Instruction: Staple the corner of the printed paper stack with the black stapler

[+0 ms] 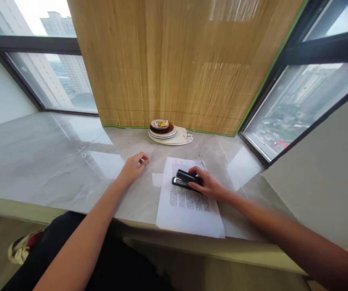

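My right hand (206, 184) is closed round a black stapler (187, 176), its fingers on top and its thumb along the near side. The stapler's jaws point left and stand a little apart. Beneath it lies white printed paper (189, 220), its near edge reaching the front edge of the sill; whether it is one sheet or more I cannot tell. Left of the paper, my left hand (136, 166) is over the grey marble-look sill (71, 169), its fingers loosely curled with nothing in them.
Behind the paper, a stack of round plates or discs (162, 131) sits on a pale oval board (183, 138). A bamboo blind (168, 64) hangs behind it, between two windows. Small clear bits (200, 155) lie on the sill. A shoe (25, 246) shows at lower left.
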Demonstrator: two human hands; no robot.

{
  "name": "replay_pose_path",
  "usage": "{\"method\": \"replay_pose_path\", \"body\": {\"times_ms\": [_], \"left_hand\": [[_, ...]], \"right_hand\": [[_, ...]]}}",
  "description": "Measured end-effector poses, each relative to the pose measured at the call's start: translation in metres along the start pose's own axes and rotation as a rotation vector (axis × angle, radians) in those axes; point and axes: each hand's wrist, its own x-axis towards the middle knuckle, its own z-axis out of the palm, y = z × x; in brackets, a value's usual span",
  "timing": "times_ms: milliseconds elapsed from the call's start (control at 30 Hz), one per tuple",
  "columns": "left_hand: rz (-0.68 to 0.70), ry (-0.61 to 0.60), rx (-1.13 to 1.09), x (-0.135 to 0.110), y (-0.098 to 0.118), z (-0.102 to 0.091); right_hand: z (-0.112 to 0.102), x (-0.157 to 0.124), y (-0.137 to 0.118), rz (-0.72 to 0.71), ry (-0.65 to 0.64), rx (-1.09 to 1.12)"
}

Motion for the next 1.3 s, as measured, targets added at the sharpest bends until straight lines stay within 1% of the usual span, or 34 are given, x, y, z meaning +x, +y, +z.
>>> {"method": "replay_pose_path", "body": {"times_ms": [67,133,167,233,300,333,367,400,433,500,600,667,733,833,900,967,1033,1133,1233,1300], "left_hand": [[0.003,0.031,-0.019,0.0,0.0,-0.001],[0.002,0.047,-0.034,0.001,-0.001,-0.002],[-0.001,0.057,-0.04,0.001,-0.002,-0.002],[-0.011,0.086,-0.053,0.002,-0.005,-0.003],[-0.025,0.125,-0.071,0.002,-0.007,-0.005],[-0.034,0.144,-0.082,0.002,-0.008,-0.007],[-0.044,0.161,-0.094,0.002,-0.009,-0.008],[-0.056,0.178,-0.108,0.001,-0.009,-0.01],[-0.068,0.196,-0.121,0.001,-0.009,-0.012],[-0.088,0.223,-0.139,-0.001,-0.008,-0.015],[-0.089,0.241,-0.149,-0.001,-0.006,-0.02],[-0.083,0.261,-0.163,-0.001,-0.008,-0.023],[-0.086,0.299,-0.181,0.0,-0.011,-0.028],[-0.119,0.35,-0.199,0.0,-0.019,-0.036],[-0.155,0.386,-0.21,-0.001,-0.024,-0.042],[-0.191,0.422,-0.22,-0.001,-0.029,-0.047],[-0.211,0.45,-0.227,-0.002,-0.032,-0.05],[-0.209,0.475,-0.239,-0.001,-0.033,-0.051],[-0.206,0.474,-0.237,-0.001,-0.03,-0.051],[-0.198,0.431,-0.214,-0.001,-0.027,-0.05]], "right_hand": [[-0.015,-0.012,0.012,0.049,-0.02,0.018],[-0.028,-0.02,0.025,0.069,-0.021,0.066],[-0.033,-0.021,0.031,0.086,0.013,0.103],[-0.042,-0.018,0.042,0.143,0.175,0.14],[-0.047,-0.008,0.053,0.166,0.347,0.041],[-0.048,0.0,0.058,0.144,0.386,-0.055],[-0.048,0.008,0.064,0.108,0.379,-0.163],[-0.046,0.016,0.069,0.074,0.338,-0.263],[-0.043,0.025,0.075,0.06,0.274,-0.345],[-0.031,0.042,0.083,0.103,0.136,-0.467],[-0.001,0.069,0.08,0.174,0.004,-0.562],[0.025,0.091,0.066,0.149,-0.044,-0.573],[0.053,0.117,0.044,0.104,-0.087,-0.566],[0.093,0.162,0.01,0.052,-0.11,-0.535],[0.114,0.188,-0.009,0.03,-0.116,-0.515],[0.129,0.208,-0.022,0.018,-0.121,-0.497],[0.138,0.219,-0.031,0.009,-0.125,-0.481],[0.141,0.219,-0.035,-0.009,-0.129,-0.462],[0.133,0.206,-0.031,-0.017,-0.117,-0.448],[0.123,0.193,-0.025,-0.014,-0.102,-0.439]]}}
